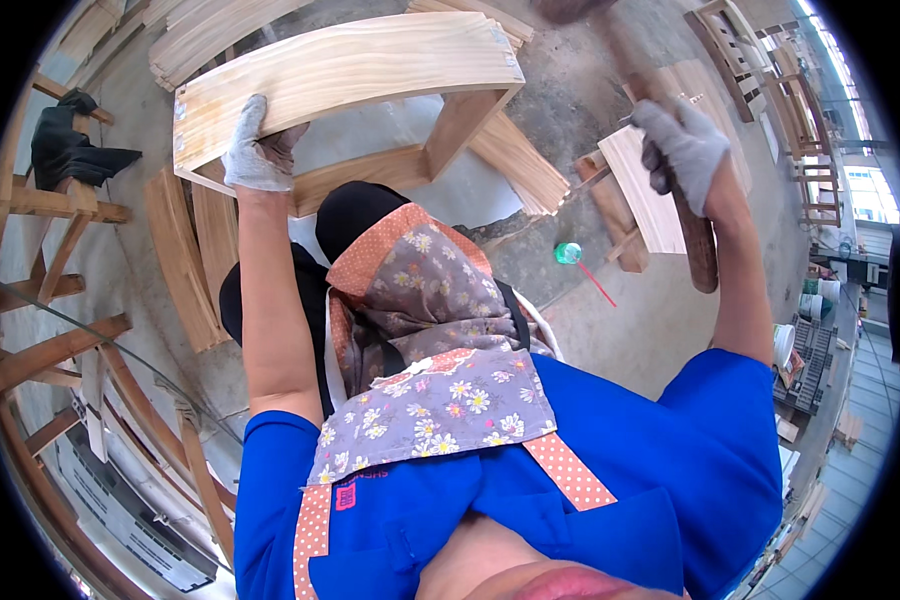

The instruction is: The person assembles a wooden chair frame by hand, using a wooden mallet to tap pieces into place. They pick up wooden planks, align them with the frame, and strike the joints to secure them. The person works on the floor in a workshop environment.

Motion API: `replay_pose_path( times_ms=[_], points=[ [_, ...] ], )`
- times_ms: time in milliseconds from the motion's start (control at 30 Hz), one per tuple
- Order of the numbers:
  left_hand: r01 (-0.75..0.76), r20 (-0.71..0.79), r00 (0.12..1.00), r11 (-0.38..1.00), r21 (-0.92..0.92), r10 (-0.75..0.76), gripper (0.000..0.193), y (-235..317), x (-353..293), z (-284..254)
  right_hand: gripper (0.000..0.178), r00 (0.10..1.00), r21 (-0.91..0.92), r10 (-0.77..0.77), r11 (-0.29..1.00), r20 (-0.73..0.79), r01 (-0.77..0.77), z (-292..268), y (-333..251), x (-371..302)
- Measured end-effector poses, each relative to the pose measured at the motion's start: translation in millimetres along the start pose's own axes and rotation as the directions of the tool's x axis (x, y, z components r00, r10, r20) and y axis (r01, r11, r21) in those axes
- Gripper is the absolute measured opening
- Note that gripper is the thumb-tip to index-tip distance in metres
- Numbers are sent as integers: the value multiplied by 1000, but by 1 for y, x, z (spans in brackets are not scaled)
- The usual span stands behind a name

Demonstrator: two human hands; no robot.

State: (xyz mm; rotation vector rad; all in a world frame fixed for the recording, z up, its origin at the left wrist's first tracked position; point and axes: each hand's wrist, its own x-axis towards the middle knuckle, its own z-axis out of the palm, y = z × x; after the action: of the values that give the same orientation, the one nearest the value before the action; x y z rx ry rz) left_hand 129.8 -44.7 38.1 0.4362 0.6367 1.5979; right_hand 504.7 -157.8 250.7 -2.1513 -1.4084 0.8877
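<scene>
A pale wooden box frame [370, 70], like a drawer without a bottom, is held on edge in front of my knees. Finger-like joints show at its corners. My gloved left hand [260, 155] grips its lower left side, thumb lying on the broad outer board and fingers curled inside. Raised off to the right, my gloved right hand [685, 145] is wrapped around the wooden handle of a hammer [700, 245]. The hammer's dark head is at the top edge, blurred and partly cut off.
A small green container [568, 253] with a thin red tube is on the concrete floor. Loose boards [185, 260] lie left of my legs, and a pale panel [642, 185] rests on wood blocks at right. Wooden stands [60, 205] line the left side. Stacked planks [220, 35] lie beyond the frame.
</scene>
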Motion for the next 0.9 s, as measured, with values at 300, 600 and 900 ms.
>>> replay_pose_path(
  times_ms=[300,600,900],
  points=[
    [-41,15,999,999,-11,41,48,-4,-2,3,36,987,-35,132,991,88,-130,9,13,-6],
    [5,-7,1000,1000,-20,-5,49,-3,-1,2,41,1000,-127,19,992,1,-19,37,38,-4],
    [1,-25,1000,999,-36,-2,47,-2,-1,1,35,987,173,-31,983,-158,59,-1,-12,-15]
  ],
)
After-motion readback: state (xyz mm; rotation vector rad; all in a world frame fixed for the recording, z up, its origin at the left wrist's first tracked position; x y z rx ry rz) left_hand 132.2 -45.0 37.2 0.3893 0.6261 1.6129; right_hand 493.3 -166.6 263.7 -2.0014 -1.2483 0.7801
